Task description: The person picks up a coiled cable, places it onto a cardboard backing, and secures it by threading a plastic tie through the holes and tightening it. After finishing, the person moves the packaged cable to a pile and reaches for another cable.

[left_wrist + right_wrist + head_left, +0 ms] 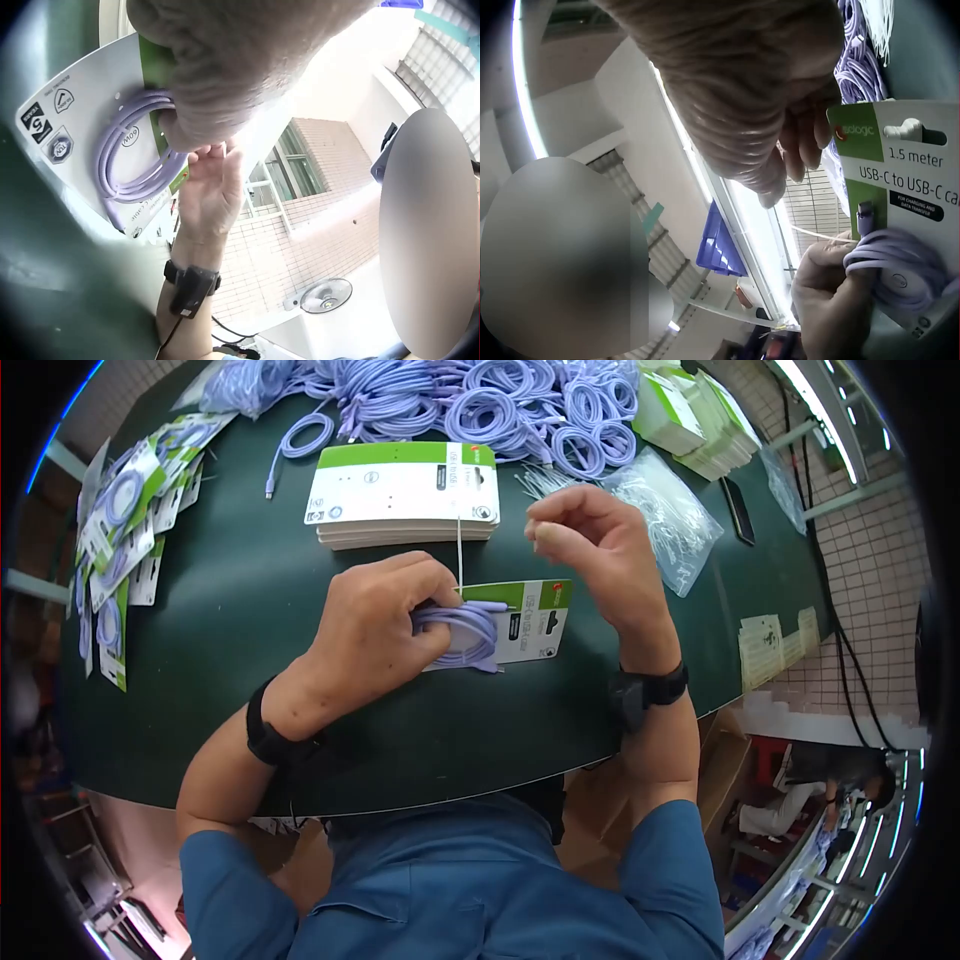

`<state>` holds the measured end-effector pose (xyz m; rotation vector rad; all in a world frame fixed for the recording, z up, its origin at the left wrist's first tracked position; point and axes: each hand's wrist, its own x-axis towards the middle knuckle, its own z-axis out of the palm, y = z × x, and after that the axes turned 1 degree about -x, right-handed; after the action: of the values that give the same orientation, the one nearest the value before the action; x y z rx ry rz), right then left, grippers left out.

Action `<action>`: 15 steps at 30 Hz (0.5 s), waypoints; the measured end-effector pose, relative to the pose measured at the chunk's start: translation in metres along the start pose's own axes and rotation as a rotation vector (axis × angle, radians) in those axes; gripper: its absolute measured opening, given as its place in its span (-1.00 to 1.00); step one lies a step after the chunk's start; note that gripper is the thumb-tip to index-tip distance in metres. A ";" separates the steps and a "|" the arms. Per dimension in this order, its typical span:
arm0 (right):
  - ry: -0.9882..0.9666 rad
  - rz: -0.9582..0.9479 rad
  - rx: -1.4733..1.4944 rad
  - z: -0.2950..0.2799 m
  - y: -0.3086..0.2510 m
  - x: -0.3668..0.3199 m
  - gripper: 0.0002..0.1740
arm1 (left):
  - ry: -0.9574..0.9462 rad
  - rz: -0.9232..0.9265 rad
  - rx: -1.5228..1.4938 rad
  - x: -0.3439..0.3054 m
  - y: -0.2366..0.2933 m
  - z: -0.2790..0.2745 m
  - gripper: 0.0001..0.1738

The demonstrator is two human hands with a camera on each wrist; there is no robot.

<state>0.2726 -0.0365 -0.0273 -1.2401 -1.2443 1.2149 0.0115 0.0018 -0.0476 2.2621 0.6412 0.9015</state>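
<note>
My left hand (375,620) grips a coiled lilac USB cable (478,632) against a green and white printed card (530,625), thumb and fingers at the coil's left side. A thin white tie (460,555) sticks up from beside those fingers. In the left wrist view, the coil (112,169) lies on the card's white face. To the right, my right hand (605,555) is raised over the table with fingers loosely bent, nothing visible in them. In the right wrist view, the tie (817,234) runs out from the left hand's fingertips, apart from the right hand.
A stack of cards (400,485) stands just beyond my hands. Lilac cables (490,410) are heaped at the back. Carded cables (125,510) pile up at the left. White ties (665,510) in a clear bag, card bundles (695,420) and a phone (738,510) lie on the right.
</note>
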 end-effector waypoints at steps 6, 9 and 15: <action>-0.075 -0.709 -0.840 0.048 -0.011 -0.015 -0.68 | 0.054 -0.135 -0.062 0.001 -0.005 -0.001 -0.82; -0.067 -0.731 -0.943 0.049 -0.002 -0.012 -0.63 | 0.064 -0.153 -0.103 0.003 -0.005 -0.001 -0.82; -0.094 -0.714 -0.832 0.046 0.006 -0.007 -0.63 | 0.059 -0.217 -0.148 0.002 -0.005 -0.001 -0.82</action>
<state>0.2271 -0.0441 -0.0345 -1.1077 -2.1336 0.2130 0.0108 0.0069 -0.0497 1.9977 0.8018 0.8803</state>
